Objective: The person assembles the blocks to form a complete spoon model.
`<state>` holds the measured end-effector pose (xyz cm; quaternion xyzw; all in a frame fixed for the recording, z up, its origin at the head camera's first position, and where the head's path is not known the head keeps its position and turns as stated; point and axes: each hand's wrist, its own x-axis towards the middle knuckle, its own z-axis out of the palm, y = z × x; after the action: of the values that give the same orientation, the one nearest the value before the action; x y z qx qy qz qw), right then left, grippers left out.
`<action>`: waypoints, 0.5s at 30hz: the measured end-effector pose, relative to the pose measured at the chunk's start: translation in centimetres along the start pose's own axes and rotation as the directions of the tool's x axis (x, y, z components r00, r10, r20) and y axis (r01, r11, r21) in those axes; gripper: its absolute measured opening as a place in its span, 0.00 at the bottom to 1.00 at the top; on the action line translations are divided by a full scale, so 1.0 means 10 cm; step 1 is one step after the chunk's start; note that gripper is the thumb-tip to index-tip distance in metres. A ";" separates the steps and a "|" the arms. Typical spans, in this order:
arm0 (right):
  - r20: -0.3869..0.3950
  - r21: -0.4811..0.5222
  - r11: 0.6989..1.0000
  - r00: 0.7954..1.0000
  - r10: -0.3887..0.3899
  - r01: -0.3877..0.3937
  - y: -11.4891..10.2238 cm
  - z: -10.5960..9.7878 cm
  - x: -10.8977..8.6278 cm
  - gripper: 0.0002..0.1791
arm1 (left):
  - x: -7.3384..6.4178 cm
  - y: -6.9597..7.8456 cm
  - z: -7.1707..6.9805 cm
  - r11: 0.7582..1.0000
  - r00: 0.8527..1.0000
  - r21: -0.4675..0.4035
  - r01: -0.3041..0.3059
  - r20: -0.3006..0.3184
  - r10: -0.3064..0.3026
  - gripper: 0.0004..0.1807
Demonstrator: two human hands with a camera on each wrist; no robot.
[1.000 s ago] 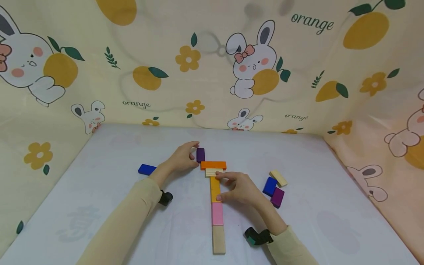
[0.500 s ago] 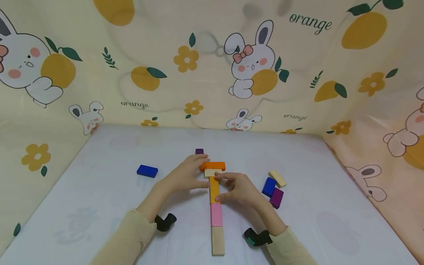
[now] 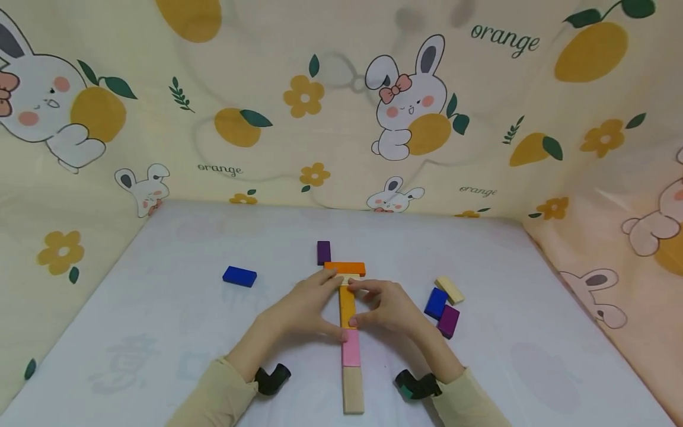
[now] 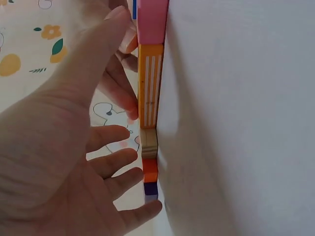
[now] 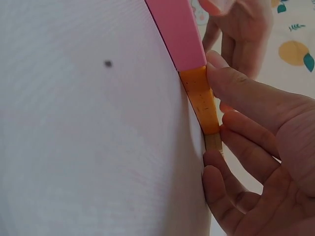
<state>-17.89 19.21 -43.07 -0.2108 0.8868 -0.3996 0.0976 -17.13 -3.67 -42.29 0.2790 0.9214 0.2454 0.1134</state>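
A line of wooden blocks runs away from me: a plain wood block (image 3: 353,390) nearest, then a pink block (image 3: 351,350) and a yellow-orange block (image 3: 347,305). Beyond, a small plain block (image 3: 349,279) and an orange block (image 3: 344,268) lie crosswise, with a dark purple block (image 3: 324,252) at the orange one's left end. My right hand (image 3: 393,305) pinches the yellow-orange block lengthwise, thumb and index finger near its ends. My left hand (image 3: 301,303) is along the line's left side, fingers extended, thumb tip at the pink block and fingertips by the small plain block.
A blue block (image 3: 239,276) lies off to the left on the white cloth. To the right sit another plain block (image 3: 449,289), a second blue block (image 3: 436,303) and a magenta-purple block (image 3: 449,321). Patterned curtains (image 3: 341,130) stand behind the table.
My left hand has left the dark purple block and come back toward me, down to beside the yellow-orange and pink blocks. My right hand keeps its place.
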 end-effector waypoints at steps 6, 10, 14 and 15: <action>-0.002 -0.006 1.000 1.000 0.006 -0.006 0.02 0.00 -0.01 0.36 | -0.01 0.04 0.03 1.000 1.000 0.028 -0.004 -0.002 0.004 0.58; -0.006 -0.012 1.000 1.000 -0.001 0.001 0.01 0.00 -0.02 0.35 | -0.02 0.05 0.02 0.999 1.000 0.042 -0.007 0.001 0.007 0.57; -0.004 -0.012 1.000 1.000 -0.009 0.009 0.00 -0.01 -0.02 0.35 | -0.01 0.05 0.03 0.999 1.000 0.039 0.001 0.002 -0.002 0.58; -0.003 -0.012 1.000 1.000 -0.011 0.011 0.00 -0.01 -0.02 0.36 | -0.01 0.05 0.03 0.999 1.000 0.041 0.000 0.000 0.000 0.59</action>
<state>-17.75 19.35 -42.99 -0.2158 0.8880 -0.3953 0.0927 -16.73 -3.27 -42.32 0.2812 0.9264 0.2262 0.1077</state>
